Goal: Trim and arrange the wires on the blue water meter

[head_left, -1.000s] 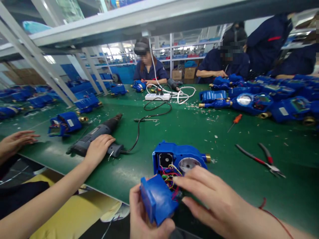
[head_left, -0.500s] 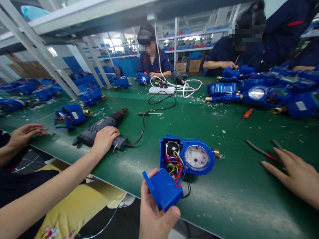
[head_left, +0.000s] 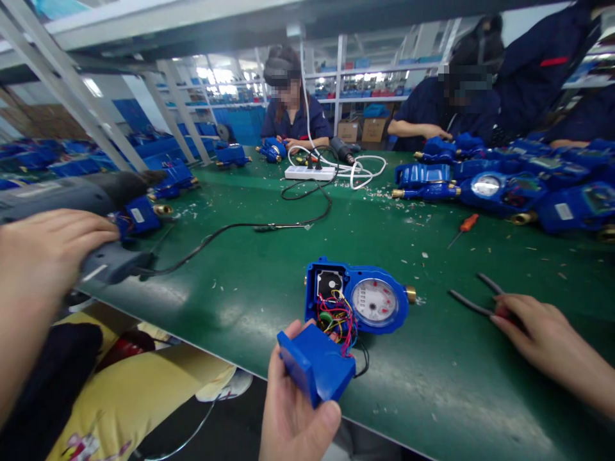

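Observation:
My left hand (head_left: 300,403) is closed around a blue plastic cover (head_left: 319,362) at the bottom centre, thumb on the near edge. Coloured wires (head_left: 339,317) run from the cover into the open compartment of a blue water meter (head_left: 375,304). The meter lies on the bench with its round dial facing up and a brass end to the right. To the right, my right hand (head_left: 538,333) grips a pair of pliers (head_left: 473,302) low over the bench. Their two grey handles point away from the hand, spread apart; the jaws are hidden by the fingers.
At left, a co-worker's hand (head_left: 52,250) holds a grey heat gun (head_left: 67,195), its cable trailing over the bench. A thin screwdriver (head_left: 281,227), an orange-handled screwdriver (head_left: 468,224) and a power strip (head_left: 310,173) lie ahead. Several blue meters (head_left: 504,189) crowd the far right.
My right hand has closed on the pliers and drawn them slightly left. A co-worker's hand has lifted the heat gun off the bench and moved it left. My left hand stays nearly still.

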`<state>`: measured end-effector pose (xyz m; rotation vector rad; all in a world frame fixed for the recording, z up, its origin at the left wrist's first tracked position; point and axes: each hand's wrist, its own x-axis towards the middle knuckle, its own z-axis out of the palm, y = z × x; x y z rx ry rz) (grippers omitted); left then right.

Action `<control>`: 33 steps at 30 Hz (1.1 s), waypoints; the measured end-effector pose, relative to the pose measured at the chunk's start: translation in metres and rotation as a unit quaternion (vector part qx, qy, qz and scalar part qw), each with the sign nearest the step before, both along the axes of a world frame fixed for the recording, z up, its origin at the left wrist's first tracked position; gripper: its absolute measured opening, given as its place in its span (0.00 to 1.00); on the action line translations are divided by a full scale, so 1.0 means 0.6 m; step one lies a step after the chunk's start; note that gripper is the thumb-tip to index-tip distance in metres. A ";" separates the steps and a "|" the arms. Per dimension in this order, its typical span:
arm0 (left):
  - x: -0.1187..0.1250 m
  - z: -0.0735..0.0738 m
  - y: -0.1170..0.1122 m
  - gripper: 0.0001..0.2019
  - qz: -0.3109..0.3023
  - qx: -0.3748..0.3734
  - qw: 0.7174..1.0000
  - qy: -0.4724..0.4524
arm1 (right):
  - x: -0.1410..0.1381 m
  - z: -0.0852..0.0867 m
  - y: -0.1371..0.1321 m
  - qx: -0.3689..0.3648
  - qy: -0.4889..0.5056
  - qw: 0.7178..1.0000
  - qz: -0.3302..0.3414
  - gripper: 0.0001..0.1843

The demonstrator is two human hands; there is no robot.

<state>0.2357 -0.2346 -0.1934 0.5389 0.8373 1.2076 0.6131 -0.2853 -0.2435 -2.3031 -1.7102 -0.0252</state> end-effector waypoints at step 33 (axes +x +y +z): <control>0.014 -0.039 -0.023 0.43 0.035 0.086 0.973 0.210 | -0.182 -0.019 -0.110 0.068 -0.163 0.984 0.003 0.41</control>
